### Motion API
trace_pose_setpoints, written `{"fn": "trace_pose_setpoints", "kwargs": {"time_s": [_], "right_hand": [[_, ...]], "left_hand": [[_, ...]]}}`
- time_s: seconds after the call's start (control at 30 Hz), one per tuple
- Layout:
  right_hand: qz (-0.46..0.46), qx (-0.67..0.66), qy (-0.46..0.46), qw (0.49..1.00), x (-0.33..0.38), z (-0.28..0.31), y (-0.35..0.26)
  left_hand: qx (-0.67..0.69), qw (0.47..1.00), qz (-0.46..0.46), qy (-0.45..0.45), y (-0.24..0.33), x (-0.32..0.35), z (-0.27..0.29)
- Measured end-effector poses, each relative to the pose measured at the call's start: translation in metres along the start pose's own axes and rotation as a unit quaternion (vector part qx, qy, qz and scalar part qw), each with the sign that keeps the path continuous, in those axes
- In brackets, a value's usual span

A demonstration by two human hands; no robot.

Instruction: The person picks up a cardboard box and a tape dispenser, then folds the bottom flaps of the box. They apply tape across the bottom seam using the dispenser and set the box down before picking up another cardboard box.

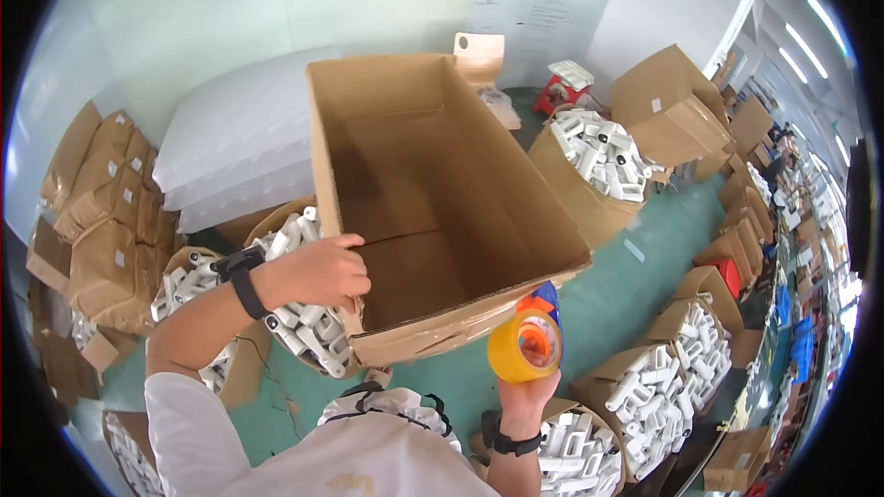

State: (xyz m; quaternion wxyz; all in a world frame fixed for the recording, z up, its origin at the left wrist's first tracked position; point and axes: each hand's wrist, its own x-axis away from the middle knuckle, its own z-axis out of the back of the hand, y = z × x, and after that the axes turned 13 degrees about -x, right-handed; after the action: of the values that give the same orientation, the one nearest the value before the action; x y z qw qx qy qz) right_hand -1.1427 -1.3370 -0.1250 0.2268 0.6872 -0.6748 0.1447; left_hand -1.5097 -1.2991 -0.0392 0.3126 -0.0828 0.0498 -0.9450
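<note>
A large, open-topped cardboard box [529, 212] stands tilted in front of me, and no contents show inside it. Shiny clear tape runs along its near outer wall. My left hand [322, 271] is closed on the near left edge of this box, its fingers reaching over the rim. Below the near right corner, my right hand [527, 394] grips a tape dispenser [545, 294] with blue and orange parts. A wide roll of yellow tape [513, 350] sits on it and hides most of my fingers.
Open cartons full of white plastic parts [599, 152] stand on both sides of me on the green floor [635, 290]. At the left are stacked brown packages [110, 248] and white foam-like sheets [244, 120]. A red stool [560, 94] and a closed carton [668, 110] stand behind.
</note>
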Motion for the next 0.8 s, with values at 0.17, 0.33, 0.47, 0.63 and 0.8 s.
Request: {"fn": "trace_pose_setpoints", "kwargs": {"time_s": [0.17,0.33,0.47,0.63,0.8], "right_hand": [[-0.046,-0.018,-0.037,0.998,-0.003,-0.002,-0.002],[-0.078,-0.033,-0.006,0.996,0.004,-0.013,0.008],[-0.062,-0.002,-0.025,0.998,0.001,-0.009,0.006],[-0.087,0.011,-0.041,0.995,0.002,-0.009,0.011],[0.008,0.021,-0.038,0.999,-0.014,-0.023,-0.001]], "left_hand": [[-0.041,0.993,0.08,0.079,-0.025,0.011,0.007],[0.006,0.992,0.123,0.024,-0.025,0.02,0.012],[-0.084,0.984,0.092,0.128,-0.022,0.03,0.016],[-0.157,0.967,0.106,0.171,-0.041,0.043,-0.01],[-0.221,0.948,0.09,0.211,-0.002,0.053,0.022]]}}
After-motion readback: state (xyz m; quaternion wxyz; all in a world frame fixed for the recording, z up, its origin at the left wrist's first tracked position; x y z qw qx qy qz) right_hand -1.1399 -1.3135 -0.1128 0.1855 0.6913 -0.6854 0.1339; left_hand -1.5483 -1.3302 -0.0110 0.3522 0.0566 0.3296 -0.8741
